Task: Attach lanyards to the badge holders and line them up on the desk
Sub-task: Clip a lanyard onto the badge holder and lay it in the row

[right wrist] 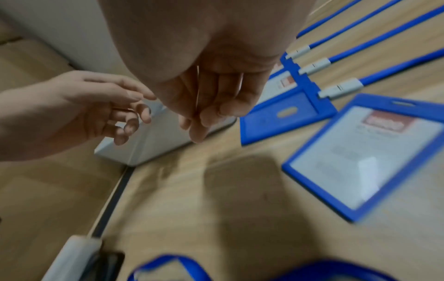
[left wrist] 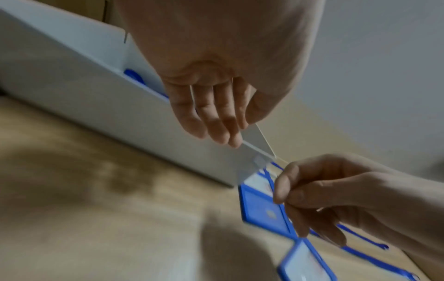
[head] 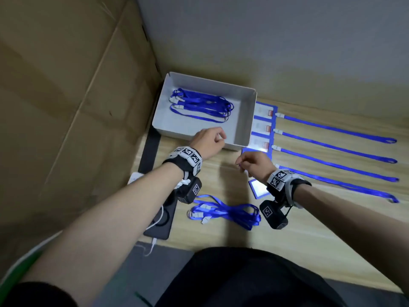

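Loose lanyards (head: 223,211) lie bunched on the desk (head: 309,235) nearest the person, below both wrists. Right hand (head: 254,163) – fingers curled, pinching nothing discernible – hovers beside an unattached badge holder (head: 257,189). Left hand (head: 208,140), loosely curled, hangs over the white box (head: 243,120) rim; more lanyards lie beyond it inside.

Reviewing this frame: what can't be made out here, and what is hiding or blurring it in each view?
- Fourth lined-up holder: head view, the right hand covers most of it.
- Print on the loose badge holder: right wrist view, motion blur.
- Count of lanyards in the white box: head view, tangled; left wrist view, the box wall and left hand hide them.
- Right hand's contents: too small to tell.
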`<state>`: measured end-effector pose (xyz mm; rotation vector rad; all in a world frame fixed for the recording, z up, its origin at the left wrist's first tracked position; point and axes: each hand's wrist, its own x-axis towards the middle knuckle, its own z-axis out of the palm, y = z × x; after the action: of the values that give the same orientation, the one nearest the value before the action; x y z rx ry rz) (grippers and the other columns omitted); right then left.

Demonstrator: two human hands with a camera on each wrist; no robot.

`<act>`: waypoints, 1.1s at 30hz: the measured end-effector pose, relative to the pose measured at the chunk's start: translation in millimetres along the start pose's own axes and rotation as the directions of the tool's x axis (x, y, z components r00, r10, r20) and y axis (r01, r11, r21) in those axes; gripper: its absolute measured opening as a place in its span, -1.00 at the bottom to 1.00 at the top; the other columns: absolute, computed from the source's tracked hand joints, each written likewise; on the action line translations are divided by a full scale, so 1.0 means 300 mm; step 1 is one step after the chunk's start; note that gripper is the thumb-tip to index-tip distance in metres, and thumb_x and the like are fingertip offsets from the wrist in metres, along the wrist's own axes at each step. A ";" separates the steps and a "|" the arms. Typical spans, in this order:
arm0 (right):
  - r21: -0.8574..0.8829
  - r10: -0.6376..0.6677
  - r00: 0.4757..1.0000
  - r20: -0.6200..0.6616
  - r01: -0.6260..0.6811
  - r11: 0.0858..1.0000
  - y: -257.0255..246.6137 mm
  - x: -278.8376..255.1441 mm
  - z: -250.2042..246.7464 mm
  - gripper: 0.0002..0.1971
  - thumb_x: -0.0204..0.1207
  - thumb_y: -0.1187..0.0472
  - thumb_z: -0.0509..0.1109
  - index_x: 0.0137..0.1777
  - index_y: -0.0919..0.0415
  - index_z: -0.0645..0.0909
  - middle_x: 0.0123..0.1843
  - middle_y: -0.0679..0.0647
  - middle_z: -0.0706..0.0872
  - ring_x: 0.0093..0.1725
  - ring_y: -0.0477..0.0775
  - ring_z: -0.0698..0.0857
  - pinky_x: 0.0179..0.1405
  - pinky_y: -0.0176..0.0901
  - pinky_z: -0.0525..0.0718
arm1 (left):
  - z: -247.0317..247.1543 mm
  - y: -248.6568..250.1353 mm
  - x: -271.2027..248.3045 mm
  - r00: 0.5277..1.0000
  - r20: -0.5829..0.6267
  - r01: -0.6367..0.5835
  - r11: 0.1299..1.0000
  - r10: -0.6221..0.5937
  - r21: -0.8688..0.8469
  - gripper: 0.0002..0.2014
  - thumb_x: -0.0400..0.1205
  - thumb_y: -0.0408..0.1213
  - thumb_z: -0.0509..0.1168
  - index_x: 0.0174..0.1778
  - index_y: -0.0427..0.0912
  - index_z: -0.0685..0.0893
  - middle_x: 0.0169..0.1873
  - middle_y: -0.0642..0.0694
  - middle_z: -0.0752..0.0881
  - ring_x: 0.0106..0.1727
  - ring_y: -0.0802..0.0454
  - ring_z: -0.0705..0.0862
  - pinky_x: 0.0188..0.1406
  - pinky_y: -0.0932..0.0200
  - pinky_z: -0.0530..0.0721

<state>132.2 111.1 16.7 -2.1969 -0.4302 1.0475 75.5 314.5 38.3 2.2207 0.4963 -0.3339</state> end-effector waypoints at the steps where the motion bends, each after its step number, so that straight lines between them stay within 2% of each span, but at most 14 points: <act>1: -0.041 0.003 1.000 0.029 -0.002 0.999 0.025 -0.020 0.027 -0.75 0.50 0.43 0.30 -0.16 0.08 0.72 -0.39 0.05 0.75 -0.43 -0.12 0.62 -0.29 -0.19 0.58 | 0.043 -0.012 -0.031 0.999 0.029 0.012 1.000 -0.012 0.000 -0.90 0.56 -0.16 0.29 -0.08 0.10 0.69 -0.32 0.19 0.66 -0.13 -0.01 0.68 -0.01 0.07 0.69; 3: -0.120 -0.014 0.997 0.077 0.023 0.992 0.058 -0.064 0.086 -0.81 0.49 0.35 0.38 -0.19 0.02 0.72 -0.35 0.03 0.78 -0.41 -0.17 0.65 -0.23 -0.18 0.61 | 0.124 -0.047 -0.099 0.996 0.080 0.040 0.998 -0.045 0.057 -0.92 0.53 -0.10 0.29 -0.18 0.10 0.70 -0.27 0.13 0.72 -0.08 -0.07 0.72 -0.01 0.06 0.71; 5: -0.179 -0.033 0.989 0.141 0.058 0.982 0.085 -0.100 0.143 -0.83 0.47 0.27 0.44 -0.25 -0.05 0.71 -0.29 0.01 0.81 -0.28 -0.07 0.71 -0.16 -0.16 0.64 | 0.185 -0.090 -0.165 0.990 0.112 0.073 0.990 -0.087 0.122 -0.91 0.51 -0.10 0.28 -0.26 0.08 0.68 -0.22 0.07 0.76 -0.05 -0.13 0.72 -0.03 0.09 0.69; 9: -0.239 -0.037 0.956 0.292 0.110 0.965 0.119 -0.168 0.264 -0.86 0.34 0.11 0.47 -0.36 -0.19 0.74 -0.33 -0.18 0.80 -0.27 -0.11 0.74 -0.12 -0.21 0.69 | 0.269 -0.196 -0.282 0.968 0.169 0.156 0.971 -0.187 0.183 -0.85 0.49 -0.11 0.26 -0.34 -0.03 0.67 -0.23 -0.04 0.78 -0.10 -0.19 0.72 -0.08 0.08 0.69; 11: -0.254 -0.070 0.940 0.335 0.161 0.954 0.127 -0.195 0.328 -0.86 0.37 0.16 0.49 -0.26 -0.16 0.80 -0.31 -0.14 0.80 -0.26 -0.08 0.73 -0.11 -0.23 0.66 | 0.298 -0.248 -0.345 0.951 0.200 0.201 0.962 -0.237 0.186 -0.79 0.46 -0.09 0.23 -0.40 -0.12 0.63 -0.40 -0.06 0.72 -0.28 -0.17 0.68 -0.19 0.02 0.70; 13: -0.305 -0.101 0.925 0.367 0.222 0.926 0.130 -0.218 0.386 -0.83 0.43 0.14 0.49 -0.07 -0.16 0.83 -0.31 -0.15 0.75 -0.25 -0.06 0.68 -0.15 -0.26 0.59 | 0.320 -0.291 -0.405 0.942 0.215 0.219 0.956 -0.259 0.193 -0.79 0.44 -0.12 0.18 -0.49 -0.11 0.46 -0.54 -0.06 0.58 -0.46 -0.11 0.55 -0.38 0.03 0.65; 15: -0.403 -0.137 0.923 0.360 0.286 0.869 0.131 -0.232 0.428 -0.78 0.47 0.05 0.45 0.07 -0.24 0.79 -0.33 -0.18 0.66 -0.25 -0.03 0.61 -0.19 -0.24 0.54 | 0.336 -0.326 -0.453 0.943 0.204 0.223 0.955 -0.262 0.197 -0.77 0.46 -0.19 0.16 -0.52 -0.10 0.35 -0.56 -0.06 0.49 -0.49 -0.10 0.43 -0.50 0.08 0.45; 17: -0.502 -0.152 0.928 0.341 0.316 0.805 0.137 -0.233 0.455 -0.75 0.50 0.04 0.39 0.14 -0.19 0.74 -0.32 -0.11 0.60 -0.22 0.08 0.59 -0.19 -0.14 0.59 | 0.343 -0.350 -0.483 0.951 0.178 0.221 0.959 -0.251 0.176 -0.73 0.48 -0.24 0.16 -0.54 -0.10 0.29 -0.57 -0.05 0.37 -0.47 -0.07 0.31 -0.48 0.11 0.30; 20: -0.569 -0.152 0.942 0.300 0.305 0.764 0.149 -0.212 0.477 -0.76 0.51 0.02 0.35 0.14 -0.22 0.70 -0.27 -0.10 0.57 -0.17 0.14 0.59 -0.20 -0.09 0.61 | 0.344 -0.357 -0.498 0.958 0.152 0.221 0.964 -0.243 0.148 -0.70 0.49 -0.27 0.16 -0.54 -0.10 0.25 -0.55 -0.05 0.32 -0.45 -0.06 0.27 -0.46 0.11 0.25; 23: -0.615 -0.166 0.952 0.259 0.294 0.731 0.152 -0.191 0.484 -0.85 0.55 -0.07 0.35 0.06 -0.22 0.68 -0.24 -0.10 0.60 -0.16 0.13 0.57 -0.26 -0.16 0.43 | 0.347 -0.346 -0.490 0.958 0.156 0.219 0.965 -0.242 0.146 -0.71 0.51 -0.30 0.14 -0.53 -0.09 0.25 -0.53 -0.07 0.33 -0.43 -0.08 0.28 -0.48 0.10 0.21; 25: -0.642 -0.188 0.945 0.270 0.321 0.696 0.151 -0.187 0.487 -0.82 0.56 -0.11 0.32 0.08 -0.18 0.67 -0.15 -0.08 0.71 -0.09 0.16 0.66 -0.26 -0.17 0.43 | 0.350 -0.336 -0.480 0.955 0.146 0.235 0.960 -0.257 0.151 -0.74 0.52 -0.30 0.13 -0.51 -0.10 0.33 -0.53 -0.06 0.42 -0.43 -0.12 0.36 -0.51 0.10 0.25; 28: -0.644 -0.213 0.939 0.271 0.341 0.685 0.163 -0.195 0.489 -0.75 0.64 -0.14 0.22 0.13 -0.08 0.63 0.04 -0.07 0.77 0.03 0.17 0.71 -0.19 -0.09 0.57 | 0.347 -0.303 -0.469 0.957 0.114 0.248 0.955 -0.268 0.164 -0.83 0.53 -0.27 0.14 -0.35 -0.15 0.56 -0.37 -0.09 0.67 -0.29 -0.18 0.60 -0.41 0.05 0.50; 30: -0.648 -0.203 0.944 0.261 0.327 0.688 0.173 -0.205 0.475 -0.74 0.67 -0.11 0.18 0.11 -0.03 0.63 0.08 -0.05 0.76 0.05 0.18 0.71 -0.17 -0.06 0.57 | 0.347 -0.275 -0.465 0.956 0.111 0.252 0.952 -0.273 0.172 -0.83 0.54 -0.27 0.14 -0.33 -0.14 0.57 -0.30 -0.12 0.70 -0.22 -0.22 0.62 -0.30 0.00 0.57; 33: -0.632 -0.205 0.943 0.263 0.329 0.702 0.178 -0.227 0.433 -0.79 0.66 -0.01 0.20 0.10 0.00 0.63 0.10 -0.04 0.75 0.08 0.17 0.70 -0.17 -0.07 0.53 | 0.367 -0.255 -0.452 0.943 0.146 0.278 0.949 -0.299 0.150 -0.83 0.51 -0.20 0.14 -0.32 -0.13 0.58 -0.33 -0.07 0.67 -0.24 -0.20 0.61 -0.26 0.04 0.58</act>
<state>-11.0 90.0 -41.6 -2.5345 -1.3573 1.0196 -87.6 242.2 -28.8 2.2173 0.7286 -0.7193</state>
